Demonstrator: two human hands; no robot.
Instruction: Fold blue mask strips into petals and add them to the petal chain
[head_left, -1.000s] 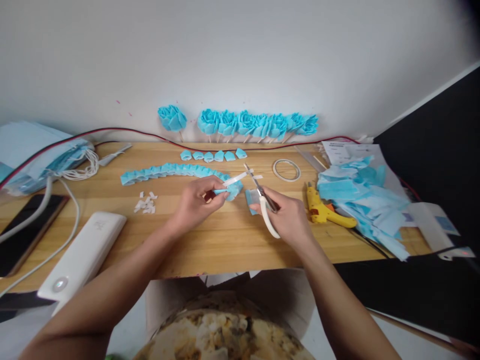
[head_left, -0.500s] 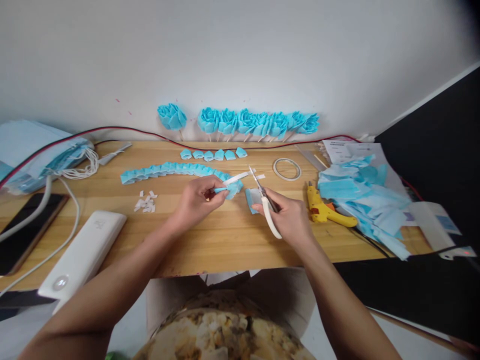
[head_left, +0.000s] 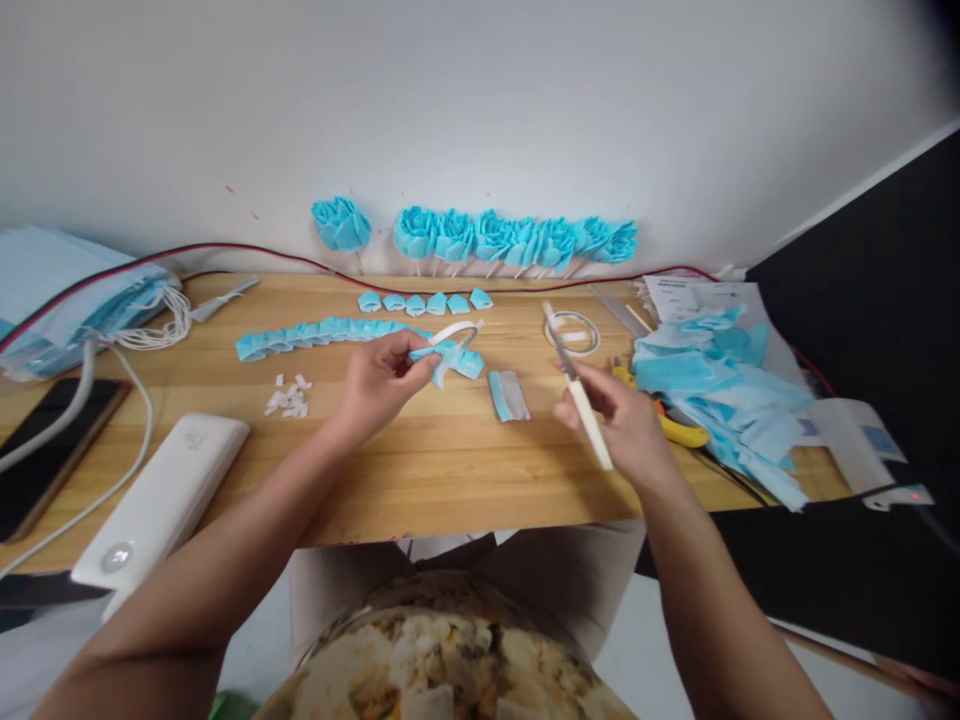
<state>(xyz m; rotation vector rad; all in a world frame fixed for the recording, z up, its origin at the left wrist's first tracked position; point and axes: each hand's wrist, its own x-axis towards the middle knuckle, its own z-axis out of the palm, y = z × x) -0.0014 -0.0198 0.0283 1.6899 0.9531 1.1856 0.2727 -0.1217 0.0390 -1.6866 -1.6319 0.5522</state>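
Observation:
My left hand [head_left: 384,385] is closed, pinching a light blue folded fabric piece [head_left: 469,362] and a narrow white strip [head_left: 452,330] that curls up over it. My right hand [head_left: 615,415] is wrapped round scissors [head_left: 591,425] with a white handle. Their blades, blurred by motion, point away from me and reach the tape ring [head_left: 598,340]. Between my hands a flat blue and grey fabric piece [head_left: 510,395] lies on the wooden table [head_left: 420,480]. Beyond my left hand runs a row of pleated blue pieces [head_left: 315,335].
Blue fabric flowers [head_left: 491,238] on sticks lean against the wall. Several small folded blue pieces [head_left: 416,304] lie before them. White scraps [head_left: 289,397], a power bank [head_left: 165,500] and a phone [head_left: 56,450] are left; a yellow glue gun [head_left: 682,430] and blue scraps [head_left: 720,370] are right.
My right hand has carried the scissors to the right, away from the white strip, towards the tape ring. The strip, straight before, now curls back. My left hand has shifted slightly left.

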